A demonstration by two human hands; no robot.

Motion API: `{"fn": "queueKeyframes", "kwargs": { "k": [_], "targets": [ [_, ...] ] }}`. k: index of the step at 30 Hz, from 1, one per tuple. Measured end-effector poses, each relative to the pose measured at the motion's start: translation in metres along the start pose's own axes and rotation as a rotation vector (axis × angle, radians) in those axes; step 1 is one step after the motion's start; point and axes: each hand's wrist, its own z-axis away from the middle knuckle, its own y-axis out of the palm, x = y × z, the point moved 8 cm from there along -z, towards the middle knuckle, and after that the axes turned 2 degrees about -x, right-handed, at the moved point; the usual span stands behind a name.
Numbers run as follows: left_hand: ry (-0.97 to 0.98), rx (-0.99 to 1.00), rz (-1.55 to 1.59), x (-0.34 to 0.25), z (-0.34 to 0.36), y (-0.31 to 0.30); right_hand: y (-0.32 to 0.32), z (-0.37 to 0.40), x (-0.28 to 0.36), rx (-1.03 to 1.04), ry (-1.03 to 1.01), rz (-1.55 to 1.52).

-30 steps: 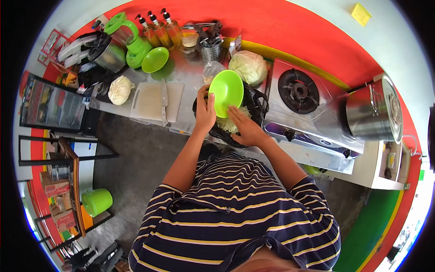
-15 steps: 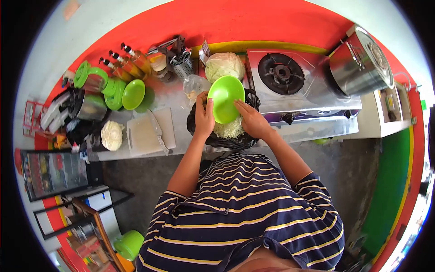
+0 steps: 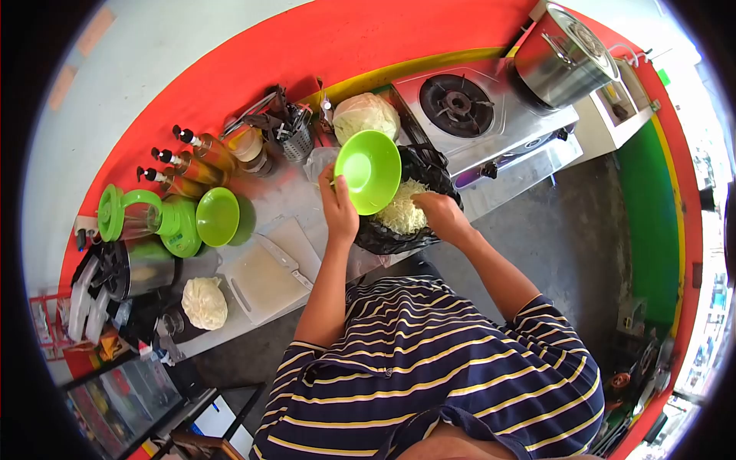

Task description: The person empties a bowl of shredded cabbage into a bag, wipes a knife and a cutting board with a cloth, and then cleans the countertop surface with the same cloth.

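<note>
My left hand (image 3: 340, 211) grips the rim of a light green bowl (image 3: 372, 170), which is tilted, with its hollow side towards me and nothing visible inside. Below and right of the bowl, a heap of shredded cabbage (image 3: 405, 213) fills a black plastic bag (image 3: 383, 241) on the counter. My right hand (image 3: 446, 218) is at the right side of that heap, with fingers curled together and tips touching the shreds. A whole cabbage (image 3: 366, 117) sits just behind the bowl.
To the left lie a cutting board (image 3: 268, 272) with a knife (image 3: 284, 261) on it and a piece of cabbage (image 3: 205, 303). A second green bowl (image 3: 218, 217) stands near a green blender (image 3: 178, 226). A gas stove (image 3: 479, 126) and steel pot (image 3: 563, 61) are to the right.
My right hand has left the bowl and moved down to the shredded cabbage, its fingers now curled. The bowl stays in my left hand. The view has turned, tilting the counter.
</note>
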Motion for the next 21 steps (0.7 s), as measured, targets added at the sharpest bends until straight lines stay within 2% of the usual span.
{"fn": "queueKeyframes", "kwargs": {
  "k": [1,2,4,7,8,9,11,13,15,16,17,19,20,21],
  "targets": [
    [-0.051,-0.021,0.045,0.003,-0.001,-0.009,-0.006,-0.004,0.004,-0.033,0.117,-0.001],
    [-0.05,-0.011,0.095,0.002,-0.001,-0.015,-0.004,-0.007,0.006,-0.037,0.12,0.009],
    [-0.068,-0.023,0.138,0.018,0.001,-0.029,-0.003,-0.008,0.007,-0.062,0.148,0.291],
    [-0.091,-0.068,0.152,0.029,0.005,-0.054,-0.007,-0.006,0.035,-0.337,-0.003,0.287],
    [-0.138,-0.02,0.192,0.037,0.005,-0.059,-0.003,-0.004,0.037,-0.359,0.015,0.309],
    [-0.18,0.021,0.233,0.044,0.005,-0.066,0.004,-0.005,0.051,-0.35,-0.001,0.306],
    [-0.197,-0.01,0.177,0.041,0.005,-0.087,0.026,-0.01,0.053,-0.242,0.308,-0.086],
    [-0.238,0.023,0.118,0.032,0.01,-0.106,0.055,-0.015,0.072,-0.171,0.24,-0.12],
    [-0.258,-0.021,0.09,0.037,0.014,-0.131,0.089,-0.016,0.085,-0.12,0.371,-0.412],
    [-0.261,-0.06,0.086,0.038,0.015,-0.146,0.106,-0.022,0.09,-0.09,0.361,-0.496],
    [-0.264,-0.1,0.08,0.038,0.016,-0.162,0.118,-0.03,0.093,-0.092,0.341,-0.502],
    [-0.267,-0.149,0.034,0.046,0.018,-0.189,0.145,-0.045,0.123,0.066,0.389,-0.623],
    [-0.269,-0.151,0.022,0.051,0.021,-0.2,0.147,-0.05,0.138,0.139,0.341,-0.479],
    [-0.273,-0.156,0.011,0.052,0.023,-0.211,0.163,-0.056,0.136,0.159,0.333,-0.484]
  ]
}}
